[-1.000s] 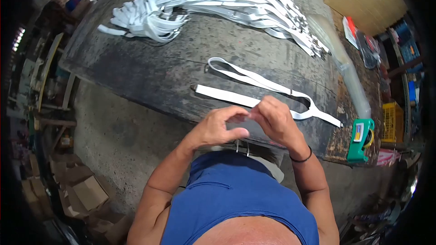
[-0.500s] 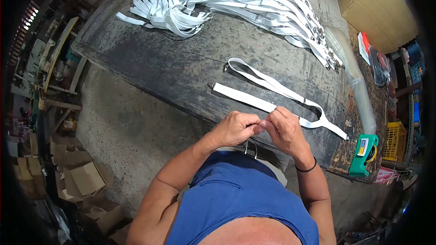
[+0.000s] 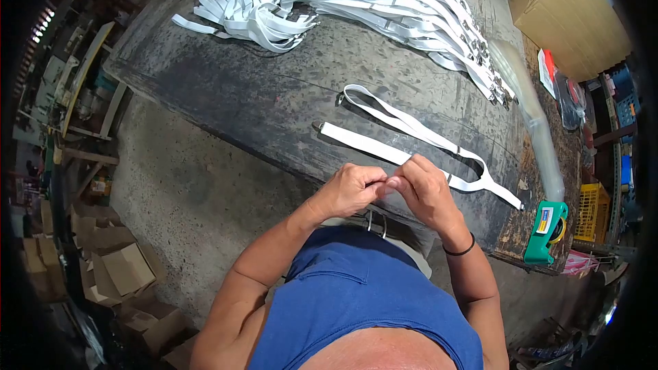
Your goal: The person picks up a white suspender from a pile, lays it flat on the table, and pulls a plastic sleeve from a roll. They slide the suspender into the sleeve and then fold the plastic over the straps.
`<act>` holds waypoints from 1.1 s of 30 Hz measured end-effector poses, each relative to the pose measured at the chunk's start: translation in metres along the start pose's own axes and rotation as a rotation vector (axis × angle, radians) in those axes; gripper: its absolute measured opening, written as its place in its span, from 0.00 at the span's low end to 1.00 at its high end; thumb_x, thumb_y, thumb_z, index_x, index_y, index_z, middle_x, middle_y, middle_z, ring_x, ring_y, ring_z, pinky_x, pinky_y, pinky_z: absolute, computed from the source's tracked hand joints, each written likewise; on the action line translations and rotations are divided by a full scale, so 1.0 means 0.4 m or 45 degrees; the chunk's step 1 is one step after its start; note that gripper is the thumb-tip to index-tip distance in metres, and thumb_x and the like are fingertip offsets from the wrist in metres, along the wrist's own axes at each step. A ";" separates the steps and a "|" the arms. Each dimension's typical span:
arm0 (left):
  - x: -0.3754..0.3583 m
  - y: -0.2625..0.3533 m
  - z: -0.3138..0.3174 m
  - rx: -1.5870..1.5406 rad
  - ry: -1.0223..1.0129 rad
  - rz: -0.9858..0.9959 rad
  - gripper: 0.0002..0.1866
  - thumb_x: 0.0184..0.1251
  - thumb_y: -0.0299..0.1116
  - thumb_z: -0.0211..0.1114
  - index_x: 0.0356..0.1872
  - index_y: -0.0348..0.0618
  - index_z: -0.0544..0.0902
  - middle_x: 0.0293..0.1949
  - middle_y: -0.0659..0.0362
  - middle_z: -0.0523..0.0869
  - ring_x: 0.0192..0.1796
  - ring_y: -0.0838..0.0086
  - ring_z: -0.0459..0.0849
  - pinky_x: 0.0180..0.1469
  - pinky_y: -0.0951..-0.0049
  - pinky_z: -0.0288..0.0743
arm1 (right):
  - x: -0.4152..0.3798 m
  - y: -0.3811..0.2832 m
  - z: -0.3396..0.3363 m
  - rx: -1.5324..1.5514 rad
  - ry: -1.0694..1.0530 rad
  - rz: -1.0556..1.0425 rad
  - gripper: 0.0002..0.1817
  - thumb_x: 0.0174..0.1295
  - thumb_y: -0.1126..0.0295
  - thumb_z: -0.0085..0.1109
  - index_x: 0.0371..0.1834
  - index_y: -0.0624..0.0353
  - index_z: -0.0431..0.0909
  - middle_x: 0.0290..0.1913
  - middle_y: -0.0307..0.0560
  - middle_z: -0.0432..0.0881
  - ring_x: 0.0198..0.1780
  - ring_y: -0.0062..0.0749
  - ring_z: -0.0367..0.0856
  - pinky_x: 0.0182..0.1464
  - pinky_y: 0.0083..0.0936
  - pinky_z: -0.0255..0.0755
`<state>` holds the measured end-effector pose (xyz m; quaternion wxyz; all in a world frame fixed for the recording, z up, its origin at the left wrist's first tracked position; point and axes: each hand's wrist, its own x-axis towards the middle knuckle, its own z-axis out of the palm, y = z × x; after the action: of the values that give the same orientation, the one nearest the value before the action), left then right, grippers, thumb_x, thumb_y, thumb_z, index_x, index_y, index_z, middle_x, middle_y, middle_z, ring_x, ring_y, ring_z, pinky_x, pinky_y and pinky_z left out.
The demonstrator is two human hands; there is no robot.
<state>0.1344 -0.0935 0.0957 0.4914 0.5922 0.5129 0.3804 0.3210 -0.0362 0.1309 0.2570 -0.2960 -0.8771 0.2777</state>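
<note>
Both hands meet at the table's near edge, fingertips pinched together. My left hand (image 3: 354,190) is closed, thumb and finger touching those of my right hand (image 3: 423,190), also closed; whatever they pinch is too small or hidden to make out. Just beyond them a white strap (image 3: 363,144) with a metal clip at its left end lies on the dark table (image 3: 260,106), partly covered by my right hand. It joins a looped white strap (image 3: 404,122) and a short tail at the right. A large bundle of white straps (image 3: 384,0) lies at the far side.
A green tape dispenser (image 3: 545,234) stands at the table's right corner. Clear plastic sheeting (image 3: 541,144) runs along the right side toward a cardboard box (image 3: 569,17). A yellow crate (image 3: 592,211) is beyond the right edge; opened cartons (image 3: 127,270) lie on the floor at left.
The two hands have shifted very slightly, still pinched together. The view has moved a little; the straps lie as before.
</note>
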 end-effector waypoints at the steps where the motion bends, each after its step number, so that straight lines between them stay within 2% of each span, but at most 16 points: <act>1: 0.000 0.003 -0.006 0.047 -0.031 -0.060 0.10 0.68 0.34 0.67 0.36 0.36 0.84 0.26 0.55 0.86 0.29 0.78 0.83 0.34 0.72 0.76 | 0.004 -0.005 -0.002 0.099 0.020 0.035 0.08 0.59 0.72 0.67 0.31 0.60 0.75 0.28 0.49 0.72 0.32 0.46 0.75 0.33 0.37 0.70; 2: -0.001 0.005 -0.009 0.093 -0.065 -0.118 0.08 0.68 0.31 0.65 0.37 0.36 0.85 0.29 0.57 0.89 0.33 0.80 0.85 0.37 0.74 0.78 | 0.006 -0.003 0.000 0.093 0.019 0.041 0.08 0.59 0.72 0.67 0.31 0.60 0.75 0.28 0.49 0.72 0.32 0.46 0.75 0.33 0.37 0.70; 5: -0.002 0.005 -0.007 0.058 -0.036 -0.058 0.08 0.68 0.31 0.65 0.37 0.36 0.85 0.29 0.57 0.89 0.34 0.81 0.86 0.38 0.75 0.79 | 0.006 0.004 0.003 0.102 0.009 0.074 0.08 0.59 0.72 0.66 0.30 0.60 0.75 0.28 0.49 0.72 0.31 0.46 0.75 0.33 0.38 0.70; 7: 0.000 0.008 -0.008 -0.008 -0.053 -0.057 0.07 0.68 0.31 0.65 0.37 0.36 0.85 0.29 0.57 0.89 0.34 0.81 0.86 0.38 0.75 0.78 | 0.007 0.003 0.004 0.001 0.022 -0.045 0.07 0.59 0.76 0.65 0.31 0.63 0.75 0.27 0.49 0.72 0.30 0.44 0.74 0.33 0.35 0.67; 10: 0.001 -0.010 -0.003 -0.049 -0.021 -0.043 0.07 0.68 0.30 0.65 0.36 0.36 0.85 0.29 0.58 0.89 0.34 0.82 0.85 0.38 0.75 0.78 | 0.001 0.022 0.015 -0.031 0.001 -0.021 0.07 0.59 0.75 0.66 0.31 0.63 0.76 0.27 0.49 0.72 0.30 0.44 0.73 0.33 0.36 0.67; 12: 0.004 -0.020 -0.002 -0.043 -0.017 0.004 0.09 0.68 0.33 0.67 0.34 0.36 0.83 0.22 0.55 0.84 0.26 0.82 0.77 0.31 0.71 0.73 | 0.007 0.019 0.012 0.029 -0.006 -0.011 0.07 0.59 0.75 0.66 0.31 0.63 0.76 0.27 0.49 0.72 0.30 0.44 0.73 0.33 0.36 0.67; 15: 0.001 -0.008 -0.010 0.029 -0.026 -0.078 0.09 0.70 0.31 0.65 0.34 0.35 0.84 0.26 0.60 0.87 0.31 0.83 0.81 0.36 0.76 0.77 | 0.009 0.016 0.005 0.128 -0.023 0.009 0.08 0.58 0.73 0.67 0.30 0.62 0.76 0.27 0.49 0.71 0.31 0.44 0.73 0.34 0.37 0.68; 23: -0.004 -0.006 -0.004 -0.089 -0.025 -0.001 0.09 0.70 0.32 0.65 0.34 0.35 0.85 0.25 0.60 0.86 0.31 0.84 0.80 0.36 0.75 0.76 | 0.007 0.010 0.002 0.063 -0.086 0.092 0.10 0.60 0.70 0.67 0.27 0.61 0.76 0.27 0.48 0.70 0.31 0.44 0.73 0.34 0.37 0.68; 25: -0.004 0.004 -0.012 -0.044 -0.082 -0.070 0.10 0.70 0.33 0.65 0.35 0.35 0.85 0.25 0.60 0.86 0.31 0.84 0.79 0.36 0.76 0.75 | 0.008 0.012 -0.002 0.003 -0.164 0.112 0.09 0.59 0.71 0.68 0.29 0.63 0.78 0.27 0.48 0.74 0.32 0.41 0.74 0.34 0.34 0.68; 26: -0.003 -0.002 -0.012 -0.051 -0.097 -0.070 0.10 0.70 0.33 0.65 0.35 0.35 0.85 0.25 0.60 0.86 0.31 0.84 0.79 0.36 0.76 0.75 | 0.010 0.010 -0.002 -0.002 -0.162 0.128 0.09 0.59 0.71 0.68 0.29 0.63 0.78 0.27 0.48 0.74 0.32 0.41 0.74 0.34 0.34 0.68; 28: -0.001 -0.016 -0.010 -0.053 -0.050 -0.105 0.11 0.70 0.34 0.66 0.35 0.35 0.85 0.25 0.60 0.86 0.31 0.85 0.79 0.35 0.76 0.75 | 0.018 0.006 0.001 0.236 -0.081 0.126 0.09 0.59 0.70 0.68 0.29 0.62 0.79 0.27 0.48 0.74 0.32 0.40 0.75 0.34 0.34 0.68; 29: -0.002 -0.015 -0.009 -0.099 -0.022 -0.105 0.11 0.71 0.35 0.66 0.34 0.35 0.85 0.26 0.60 0.87 0.31 0.85 0.79 0.35 0.77 0.75 | 0.017 0.009 0.003 0.232 -0.071 0.141 0.08 0.60 0.69 0.67 0.29 0.60 0.79 0.27 0.49 0.73 0.32 0.45 0.75 0.35 0.37 0.70; 33: -0.002 -0.011 -0.003 -0.049 -0.054 -0.079 0.10 0.70 0.33 0.66 0.36 0.35 0.86 0.28 0.60 0.88 0.32 0.84 0.81 0.36 0.77 0.76 | 0.010 0.013 0.006 0.109 -0.057 0.082 0.08 0.60 0.70 0.67 0.28 0.62 0.79 0.26 0.47 0.73 0.31 0.40 0.75 0.34 0.34 0.69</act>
<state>0.1320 -0.0941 0.0920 0.5250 0.5744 0.5132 0.3621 0.3189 -0.0308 0.1270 0.2408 -0.3065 -0.8599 0.3298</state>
